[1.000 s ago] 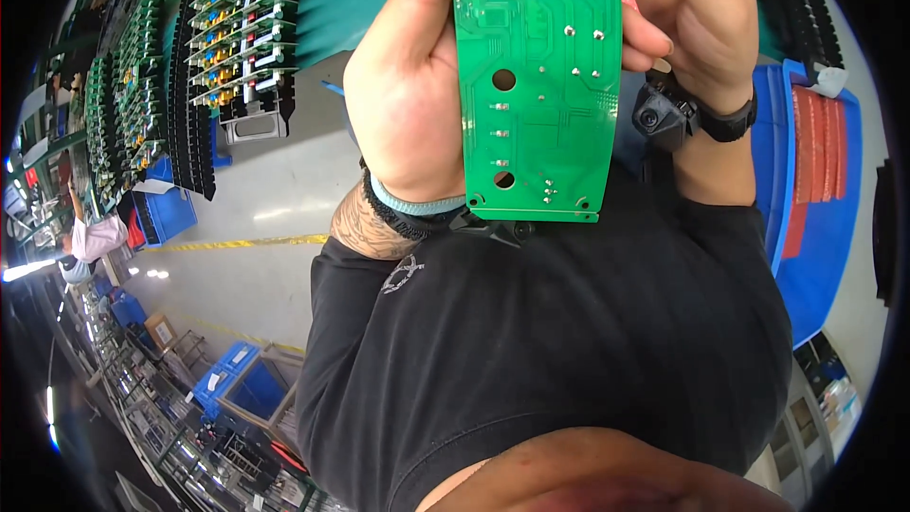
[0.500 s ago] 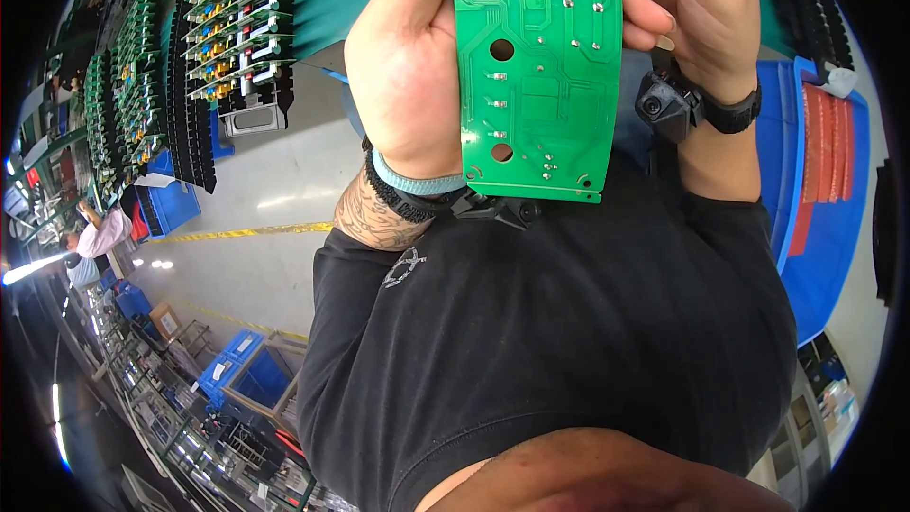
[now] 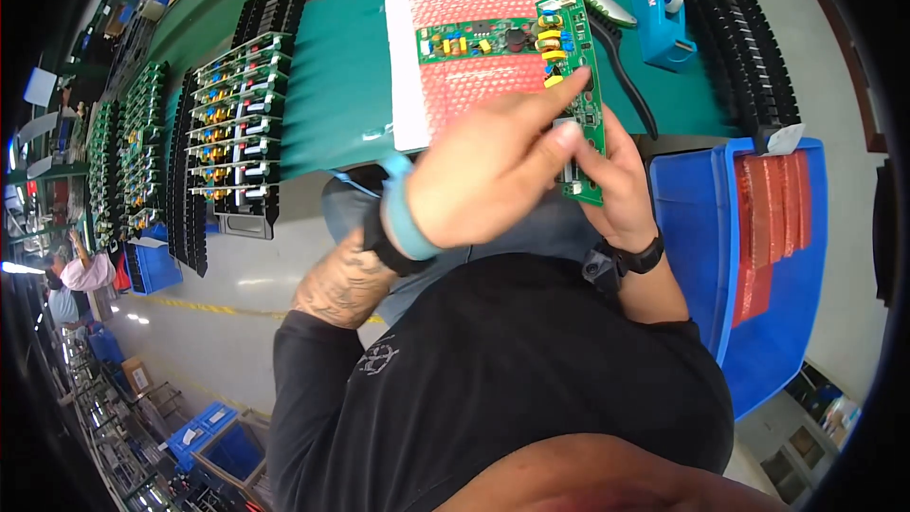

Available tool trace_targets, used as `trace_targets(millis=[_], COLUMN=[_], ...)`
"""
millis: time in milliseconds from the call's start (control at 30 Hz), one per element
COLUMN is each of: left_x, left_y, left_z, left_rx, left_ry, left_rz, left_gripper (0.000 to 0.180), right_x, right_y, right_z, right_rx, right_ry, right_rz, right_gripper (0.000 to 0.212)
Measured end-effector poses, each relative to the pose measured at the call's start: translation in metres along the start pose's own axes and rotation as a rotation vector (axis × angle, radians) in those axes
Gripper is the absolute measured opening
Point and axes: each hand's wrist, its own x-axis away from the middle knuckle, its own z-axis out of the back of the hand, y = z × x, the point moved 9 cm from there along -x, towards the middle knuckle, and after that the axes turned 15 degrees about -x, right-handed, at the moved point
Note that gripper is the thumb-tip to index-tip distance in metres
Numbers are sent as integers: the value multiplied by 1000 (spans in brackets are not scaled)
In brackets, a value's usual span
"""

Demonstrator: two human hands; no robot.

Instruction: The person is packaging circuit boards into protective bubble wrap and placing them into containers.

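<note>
My right hand [image 3: 621, 185] grips a green circuit board [image 3: 590, 106] by its lower part, thumb across the front. The board is tilted up, and its component side shows yellow, blue and white parts. Over that face reaches my left hand [image 3: 493, 166], index finger and thumb stretched out and apart, their tips at the parts; its other fingers are partly hidden. Behind, a second circuit board [image 3: 450, 43] with similar parts lies on pink bubble wrap [image 3: 479, 90], on top of a white sheet [image 3: 406, 85].
On the green table [image 3: 332, 85] are a blue tape dispenser [image 3: 664, 24], a green-and-white tool [image 3: 602, 0] and a black curved handle [image 3: 630, 85]. Racks of circuit boards [image 3: 237, 123] stand left. A blue bin [image 3: 697, 199] at right holds pink bubble bags [image 3: 773, 209].
The board was held up close in both hands, solder side showing. Now it is farther off with its component side showing; my left hand has come off its edge and reaches across its face.
</note>
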Motion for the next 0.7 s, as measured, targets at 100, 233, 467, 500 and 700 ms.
trace_targets(millis=[100, 233, 467, 500, 700], left_x=[-43, -132, -193, -191, -181], left_y=[1, -63, -197, -187, -185], left_z=[47, 96, 76, 70, 65], left_rx=[-581, -1024, -811, -804, -1068], left_ry=[142, 188, -52, -59, -188], left_rz=[-149, -264, -39, -38, 81], left_gripper=[34, 42, 25, 25, 52], right_x=[-7, -15, -12, -9, -10], right_y=[-5, -20, -28, -29, -43], right_z=[23, 34, 33, 36, 55], right_rx=[-114, -504, -707, -707, -435], right_ry=[-20, -35, -69, -59, -64], right_rz=[-83, -41, -97, -97, -71], right_gripper=[60, 61, 66, 66, 59])
